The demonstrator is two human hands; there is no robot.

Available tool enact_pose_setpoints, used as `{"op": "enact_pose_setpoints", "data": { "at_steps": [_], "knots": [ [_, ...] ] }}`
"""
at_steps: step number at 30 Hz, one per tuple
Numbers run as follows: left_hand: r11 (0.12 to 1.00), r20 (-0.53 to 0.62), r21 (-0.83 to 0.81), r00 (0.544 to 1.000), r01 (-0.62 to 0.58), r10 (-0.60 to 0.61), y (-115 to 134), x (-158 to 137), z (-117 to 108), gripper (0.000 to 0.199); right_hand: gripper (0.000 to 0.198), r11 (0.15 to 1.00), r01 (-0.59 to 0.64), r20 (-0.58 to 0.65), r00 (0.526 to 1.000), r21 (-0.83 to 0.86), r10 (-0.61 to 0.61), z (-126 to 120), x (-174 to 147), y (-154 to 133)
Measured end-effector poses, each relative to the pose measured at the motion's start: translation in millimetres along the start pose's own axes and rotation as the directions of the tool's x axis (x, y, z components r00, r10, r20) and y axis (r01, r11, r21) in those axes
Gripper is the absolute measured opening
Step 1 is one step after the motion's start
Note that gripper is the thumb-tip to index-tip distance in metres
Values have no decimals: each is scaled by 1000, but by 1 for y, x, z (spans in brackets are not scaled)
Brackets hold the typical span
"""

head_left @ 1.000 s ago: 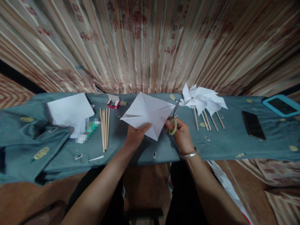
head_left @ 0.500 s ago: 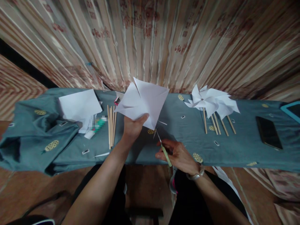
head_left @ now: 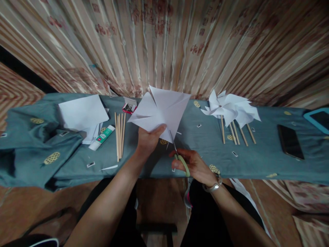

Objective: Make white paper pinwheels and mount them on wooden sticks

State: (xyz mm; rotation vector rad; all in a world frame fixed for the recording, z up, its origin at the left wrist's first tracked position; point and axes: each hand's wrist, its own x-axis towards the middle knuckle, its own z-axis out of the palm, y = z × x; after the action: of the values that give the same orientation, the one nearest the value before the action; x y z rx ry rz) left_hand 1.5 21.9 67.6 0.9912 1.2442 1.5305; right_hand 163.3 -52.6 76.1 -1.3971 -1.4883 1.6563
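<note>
A square sheet of white paper (head_left: 164, 108), slit inward from its corners, is raised above the cloth. My left hand (head_left: 149, 139) grips its lower edge, thumb on top and fingers underneath. In my right hand (head_left: 194, 164) are scissors (head_left: 183, 164) with light green handles, my fingers through the loops. Their blades lie at the paper's near corner, pointing toward the middle of the sheet. Whether the blades are fully closed I cannot make out.
Left on the green cloth (head_left: 77, 171) lie white paper sheets (head_left: 82, 111), a glue tube (head_left: 102, 138), several wooden sticks (head_left: 120, 135) and a small red box (head_left: 129, 108). Rightward are paper pinwheels (head_left: 228, 108) on sticks, a phone (head_left: 290, 142) and a blue-framed device (head_left: 318, 118). A curtain (head_left: 164, 51) hangs behind.
The scissor blades have moved up from below the paper's near corner onto it. The paper has shifted slightly right, and the view has turned a little.
</note>
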Motion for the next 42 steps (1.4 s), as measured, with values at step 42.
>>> {"op": "enact_pose_setpoints", "data": {
  "at_steps": [42],
  "knots": [
    [1000, 1, -10, 1000, -25, 25, -7, 6, -7, 29, 48, 976, -91, -83, 991, 196, 109, 9, 5, 15]
  ]
}}
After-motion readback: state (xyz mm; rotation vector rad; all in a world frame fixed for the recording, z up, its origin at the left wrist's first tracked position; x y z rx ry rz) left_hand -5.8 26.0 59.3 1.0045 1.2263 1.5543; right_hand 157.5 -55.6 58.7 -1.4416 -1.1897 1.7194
